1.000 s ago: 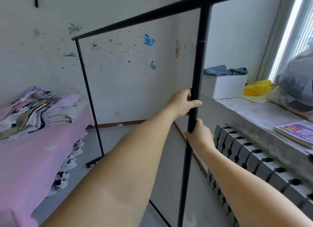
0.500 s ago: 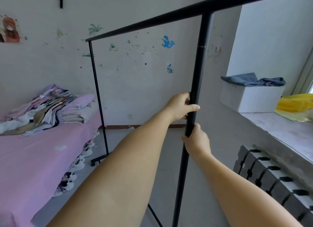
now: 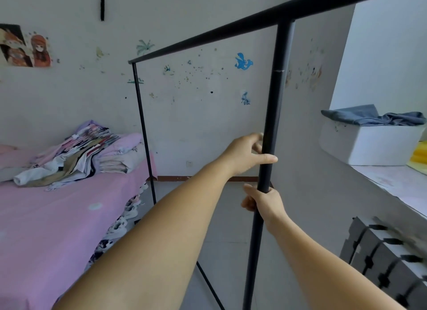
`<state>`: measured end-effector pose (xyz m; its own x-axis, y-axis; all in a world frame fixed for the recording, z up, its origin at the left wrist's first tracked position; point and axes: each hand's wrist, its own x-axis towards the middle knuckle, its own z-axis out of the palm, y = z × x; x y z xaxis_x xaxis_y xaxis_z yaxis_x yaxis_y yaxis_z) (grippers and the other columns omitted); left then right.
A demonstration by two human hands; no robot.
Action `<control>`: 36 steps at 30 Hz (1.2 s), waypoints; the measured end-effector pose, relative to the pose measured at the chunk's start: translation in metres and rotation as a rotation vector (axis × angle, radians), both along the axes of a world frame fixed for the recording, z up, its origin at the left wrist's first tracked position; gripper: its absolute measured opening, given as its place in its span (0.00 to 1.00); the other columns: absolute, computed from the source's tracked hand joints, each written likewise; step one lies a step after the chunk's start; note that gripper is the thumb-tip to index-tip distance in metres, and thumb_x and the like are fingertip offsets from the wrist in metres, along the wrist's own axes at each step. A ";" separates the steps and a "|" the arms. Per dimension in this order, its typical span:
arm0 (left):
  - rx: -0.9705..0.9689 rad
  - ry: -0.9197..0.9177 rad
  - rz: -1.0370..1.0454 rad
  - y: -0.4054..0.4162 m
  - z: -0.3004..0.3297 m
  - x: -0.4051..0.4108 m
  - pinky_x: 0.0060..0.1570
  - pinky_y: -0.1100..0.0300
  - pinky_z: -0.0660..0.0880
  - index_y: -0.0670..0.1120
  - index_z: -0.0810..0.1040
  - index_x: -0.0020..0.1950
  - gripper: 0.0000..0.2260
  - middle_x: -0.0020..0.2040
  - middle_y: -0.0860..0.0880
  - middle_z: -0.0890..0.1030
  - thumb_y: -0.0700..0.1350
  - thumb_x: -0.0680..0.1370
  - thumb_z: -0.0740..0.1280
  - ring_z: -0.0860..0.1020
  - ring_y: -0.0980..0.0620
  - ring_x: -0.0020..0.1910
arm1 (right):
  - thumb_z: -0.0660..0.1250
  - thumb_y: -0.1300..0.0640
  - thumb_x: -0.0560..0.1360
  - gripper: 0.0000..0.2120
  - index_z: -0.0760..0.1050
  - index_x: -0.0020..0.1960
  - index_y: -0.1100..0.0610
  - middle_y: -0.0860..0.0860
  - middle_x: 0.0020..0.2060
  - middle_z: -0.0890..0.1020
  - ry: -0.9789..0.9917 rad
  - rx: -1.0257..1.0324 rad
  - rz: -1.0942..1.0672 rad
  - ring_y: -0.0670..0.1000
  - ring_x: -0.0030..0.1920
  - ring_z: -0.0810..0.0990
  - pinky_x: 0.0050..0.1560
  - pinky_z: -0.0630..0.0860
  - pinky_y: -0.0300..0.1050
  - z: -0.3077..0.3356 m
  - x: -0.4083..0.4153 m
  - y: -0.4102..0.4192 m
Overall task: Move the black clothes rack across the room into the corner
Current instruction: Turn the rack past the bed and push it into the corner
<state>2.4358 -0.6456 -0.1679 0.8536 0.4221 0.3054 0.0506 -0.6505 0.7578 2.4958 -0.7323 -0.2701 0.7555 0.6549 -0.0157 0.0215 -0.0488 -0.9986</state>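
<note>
I've got both hands on the near upright of the black clothes rack (image 3: 273, 106), which rises through the centre of my view, its top bar running off toward ten o'clock. My left hand (image 3: 246, 156) sits higher, only loosely curled — thumb laid across the front of the post, fingers half open behind it. My right hand (image 3: 263, 202) is just below, at about five o'clock of the left, wrapped fully closed around the post. The far upright stands beside the pink bed (image 3: 53, 219) at nine o'clock. At three o'clock a white box (image 3: 369, 145) rests on the window ledge (image 3: 397, 184) — the radiator (image 3: 383, 263) beneath it at four.
</note>
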 end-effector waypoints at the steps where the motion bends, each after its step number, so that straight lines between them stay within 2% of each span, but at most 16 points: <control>1: 0.013 -0.008 0.022 0.004 0.004 -0.004 0.56 0.52 0.76 0.51 0.71 0.61 0.23 0.52 0.50 0.76 0.56 0.69 0.71 0.78 0.51 0.52 | 0.69 0.55 0.70 0.10 0.73 0.34 0.58 0.50 0.21 0.80 -0.006 -0.030 0.003 0.48 0.24 0.77 0.36 0.74 0.42 -0.001 -0.002 -0.001; 3: 0.046 -0.123 0.109 0.011 0.020 -0.011 0.61 0.55 0.70 0.50 0.64 0.69 0.34 0.62 0.49 0.71 0.59 0.68 0.71 0.72 0.49 0.63 | 0.67 0.57 0.70 0.09 0.71 0.34 0.58 0.49 0.18 0.76 -0.013 -0.087 -0.018 0.45 0.20 0.75 0.31 0.71 0.39 0.000 -0.005 -0.002; 6: 0.118 -0.311 0.210 0.015 0.067 -0.017 0.67 0.53 0.59 0.50 0.46 0.75 0.47 0.75 0.45 0.51 0.61 0.67 0.71 0.55 0.47 0.74 | 0.65 0.61 0.69 0.07 0.70 0.34 0.60 0.49 0.18 0.75 -0.013 -0.114 -0.059 0.45 0.19 0.73 0.29 0.70 0.40 0.002 -0.010 -0.005; 8: 0.144 -0.344 0.203 0.010 0.103 -0.017 0.73 0.45 0.53 0.53 0.37 0.75 0.53 0.77 0.46 0.42 0.63 0.65 0.72 0.47 0.47 0.76 | 0.65 0.62 0.69 0.06 0.70 0.34 0.61 0.50 0.18 0.74 -0.014 -0.101 -0.080 0.48 0.20 0.73 0.29 0.71 0.40 0.003 -0.013 -0.004; 10: 0.172 -0.327 0.187 -0.001 0.133 -0.015 0.73 0.37 0.48 0.56 0.33 0.73 0.56 0.77 0.46 0.37 0.64 0.63 0.72 0.41 0.48 0.77 | 0.65 0.63 0.69 0.06 0.70 0.34 0.61 0.51 0.19 0.74 -0.021 -0.090 -0.096 0.49 0.21 0.72 0.29 0.71 0.41 0.004 -0.016 -0.005; 14: 0.184 -0.258 0.198 -0.026 0.165 -0.001 0.72 0.34 0.47 0.57 0.31 0.72 0.58 0.76 0.44 0.31 0.63 0.62 0.74 0.35 0.44 0.76 | 0.64 0.64 0.70 0.07 0.69 0.35 0.60 0.52 0.21 0.73 -0.019 -0.092 -0.105 0.49 0.22 0.72 0.27 0.70 0.39 0.004 -0.020 -0.007; 17: 0.127 -0.240 0.294 -0.039 0.175 0.012 0.73 0.37 0.50 0.55 0.30 0.73 0.58 0.75 0.42 0.31 0.59 0.64 0.75 0.37 0.43 0.76 | 0.63 0.65 0.70 0.06 0.68 0.36 0.59 0.53 0.24 0.73 0.013 -0.087 -0.094 0.50 0.23 0.71 0.27 0.70 0.40 0.006 -0.022 -0.010; 20: 0.054 -0.255 0.359 -0.048 0.178 0.021 0.73 0.41 0.56 0.53 0.32 0.73 0.55 0.75 0.40 0.33 0.52 0.65 0.74 0.47 0.40 0.77 | 0.63 0.66 0.70 0.08 0.67 0.36 0.58 0.54 0.25 0.71 0.040 -0.062 -0.102 0.50 0.24 0.70 0.26 0.70 0.40 0.006 -0.021 -0.015; 22: 0.048 -0.303 0.362 -0.052 0.177 0.024 0.70 0.44 0.63 0.52 0.42 0.74 0.47 0.75 0.40 0.40 0.47 0.66 0.72 0.56 0.36 0.73 | 0.63 0.66 0.70 0.08 0.67 0.36 0.57 0.54 0.26 0.71 0.044 -0.060 -0.102 0.50 0.24 0.70 0.26 0.69 0.39 0.006 -0.019 -0.018; 24: 0.057 -0.381 0.340 -0.057 0.174 0.029 0.64 0.47 0.70 0.51 0.53 0.68 0.37 0.72 0.42 0.47 0.44 0.65 0.70 0.63 0.36 0.67 | 0.63 0.66 0.70 0.08 0.67 0.35 0.58 0.54 0.25 0.71 0.042 -0.051 -0.107 0.50 0.24 0.69 0.24 0.69 0.39 0.006 -0.015 -0.022; 26: 0.046 -0.423 0.307 -0.061 0.172 0.034 0.62 0.47 0.72 0.50 0.55 0.67 0.35 0.73 0.42 0.46 0.42 0.65 0.69 0.63 0.37 0.66 | 0.63 0.66 0.69 0.08 0.67 0.34 0.58 0.53 0.25 0.71 0.039 -0.040 -0.114 0.50 0.23 0.69 0.23 0.68 0.38 0.007 -0.010 -0.027; 31: 0.010 -0.468 0.258 -0.080 0.173 0.051 0.60 0.46 0.74 0.50 0.54 0.70 0.38 0.75 0.42 0.41 0.42 0.65 0.70 0.63 0.38 0.68 | 0.63 0.64 0.67 0.07 0.65 0.35 0.59 0.53 0.25 0.70 -0.002 -0.020 -0.152 0.49 0.22 0.67 0.23 0.68 0.38 0.006 0.000 -0.045; 36: -0.001 -0.508 0.249 -0.104 0.172 0.065 0.65 0.46 0.70 0.50 0.55 0.69 0.39 0.75 0.42 0.41 0.42 0.64 0.71 0.62 0.36 0.70 | 0.63 0.63 0.66 0.08 0.64 0.33 0.57 0.53 0.23 0.69 -0.016 0.002 -0.199 0.49 0.21 0.67 0.25 0.68 0.42 0.002 0.003 -0.071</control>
